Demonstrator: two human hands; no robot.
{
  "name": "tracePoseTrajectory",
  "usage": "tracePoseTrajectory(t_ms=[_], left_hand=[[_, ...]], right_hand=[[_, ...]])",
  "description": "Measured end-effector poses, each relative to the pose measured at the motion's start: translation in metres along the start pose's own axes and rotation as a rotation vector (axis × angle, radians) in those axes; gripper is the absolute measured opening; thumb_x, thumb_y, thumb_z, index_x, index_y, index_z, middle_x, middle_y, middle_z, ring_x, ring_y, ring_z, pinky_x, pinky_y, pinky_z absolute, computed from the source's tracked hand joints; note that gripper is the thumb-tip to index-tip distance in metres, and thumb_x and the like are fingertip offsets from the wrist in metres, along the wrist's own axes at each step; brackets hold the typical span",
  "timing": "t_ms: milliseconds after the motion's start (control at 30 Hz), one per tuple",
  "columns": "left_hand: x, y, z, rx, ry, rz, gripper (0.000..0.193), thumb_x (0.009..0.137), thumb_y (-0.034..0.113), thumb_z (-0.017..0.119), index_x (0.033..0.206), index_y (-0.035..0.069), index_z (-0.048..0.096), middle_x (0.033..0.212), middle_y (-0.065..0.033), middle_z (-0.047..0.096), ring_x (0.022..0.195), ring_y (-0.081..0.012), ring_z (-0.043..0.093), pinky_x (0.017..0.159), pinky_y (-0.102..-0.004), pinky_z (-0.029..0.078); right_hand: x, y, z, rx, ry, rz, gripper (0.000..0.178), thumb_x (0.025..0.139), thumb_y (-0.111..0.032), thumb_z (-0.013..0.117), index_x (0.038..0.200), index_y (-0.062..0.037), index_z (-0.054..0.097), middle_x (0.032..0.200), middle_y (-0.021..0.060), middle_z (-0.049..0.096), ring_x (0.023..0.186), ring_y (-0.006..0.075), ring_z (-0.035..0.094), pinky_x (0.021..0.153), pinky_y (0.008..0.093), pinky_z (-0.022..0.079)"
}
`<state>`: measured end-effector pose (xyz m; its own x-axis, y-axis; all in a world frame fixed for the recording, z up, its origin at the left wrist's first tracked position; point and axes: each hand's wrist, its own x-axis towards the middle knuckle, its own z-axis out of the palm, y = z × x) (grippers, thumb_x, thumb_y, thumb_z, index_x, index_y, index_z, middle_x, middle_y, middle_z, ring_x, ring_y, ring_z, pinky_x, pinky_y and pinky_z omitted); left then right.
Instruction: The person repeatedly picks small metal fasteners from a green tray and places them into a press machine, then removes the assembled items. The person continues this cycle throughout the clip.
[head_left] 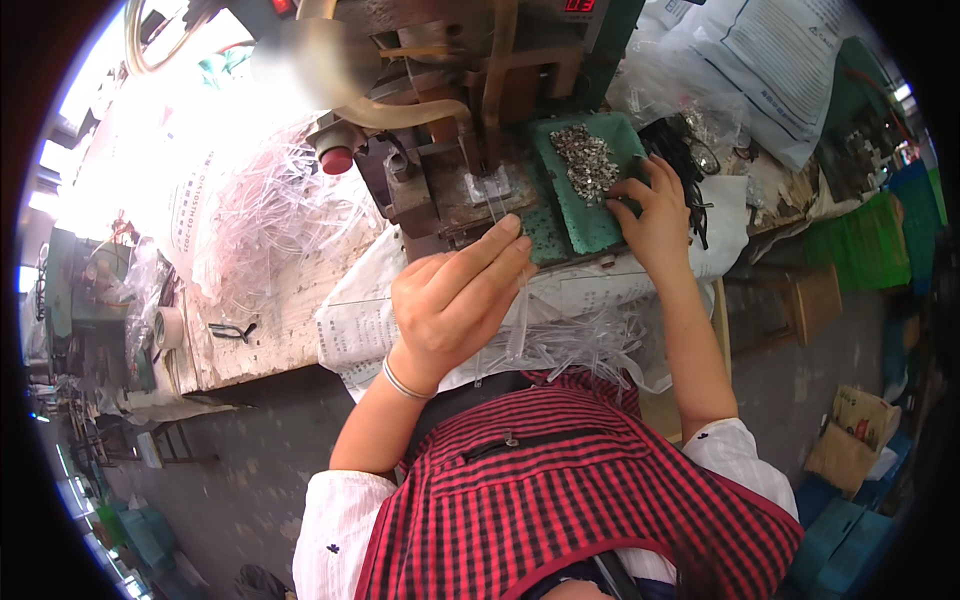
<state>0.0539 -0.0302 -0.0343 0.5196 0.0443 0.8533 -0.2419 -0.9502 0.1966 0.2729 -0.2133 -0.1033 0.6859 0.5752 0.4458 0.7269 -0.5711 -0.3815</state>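
Workshop with machine [545, 75], workbench [285, 325], parts tray [585, 230]

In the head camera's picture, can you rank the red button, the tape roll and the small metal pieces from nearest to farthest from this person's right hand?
1. Small metal pieces: in the green tray, beside the right hand's fingertips.
2. Red button: well to its left.
3. Tape roll: farthest left.

A red-and-black check is noted on the apron [540, 475]; green is seen on the tray [588, 228], silver-grey on the small parts [588, 165], red on the round button [337, 161], white on the sleeves [335, 510].
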Motion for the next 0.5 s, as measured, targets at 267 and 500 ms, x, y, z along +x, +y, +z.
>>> tracePoseTrajectory(t_ms=[267,500], left_hand=[[-0.033,0.012,-0.093,0.366,-0.054,-0.158,0.018,0.086,0.003,0.077,0.104,0.003,0.077,0.112,-0.0149,0.078,0.087,-0.0207,0.076,0.068,-0.0296,0.057],[-0.008,-0.108,-0.092,0.317,-0.083,-0.59,0.009,0.089,0.001,0.075,0.096,0.007,0.078,0.093,-0.0068,0.073,0.08,-0.0198,0.069,0.072,-0.03,0.054]], right_hand=[[-0.015,-0.015,-0.004,0.285,0.191,0.206,0.012,0.086,-0.009,0.076,0.098,-0.0072,0.074,0.097,0.0072,0.076,0.095,0.0208,0.072,0.083,0.0336,0.055],[0.013,-0.024,0.014,0.948,0.041,0.446,0.017,0.089,-0.009,0.076,0.105,-0.0036,0.074,0.084,0.0017,0.074,0.082,0.0046,0.067,0.074,0.0235,0.049]])
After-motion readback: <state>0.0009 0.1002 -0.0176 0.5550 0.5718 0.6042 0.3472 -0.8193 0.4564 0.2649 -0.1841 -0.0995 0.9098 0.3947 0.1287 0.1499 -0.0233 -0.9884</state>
